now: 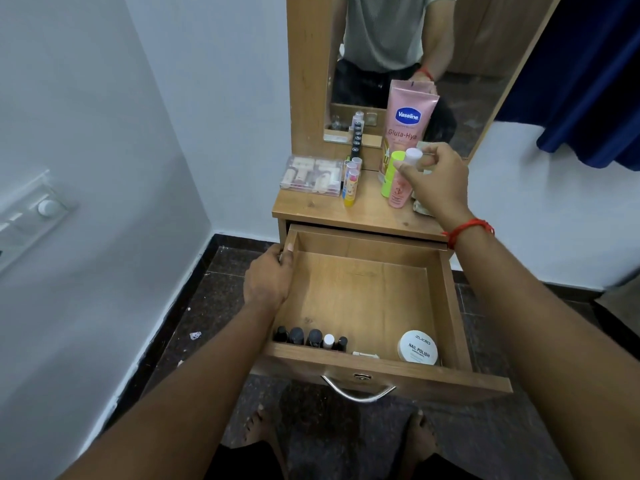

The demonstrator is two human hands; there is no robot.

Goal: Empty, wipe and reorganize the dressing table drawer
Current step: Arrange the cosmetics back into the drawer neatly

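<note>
A home bedroom corner: mirrored dressing table with cosmetics, blue curtain, wall switches

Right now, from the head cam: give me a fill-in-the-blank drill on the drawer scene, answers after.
1. The left hand grips the open drawer's ____ wall.
2. The right hand holds a small bottle above the ____.
3. The row of small bottles stands at the drawer's ____ left corner.
4. The round white jar is labelled "____ polish".

Answers: left; tabletop; front; nail

five small bottles in the drawer, one white jar; two hands
</note>
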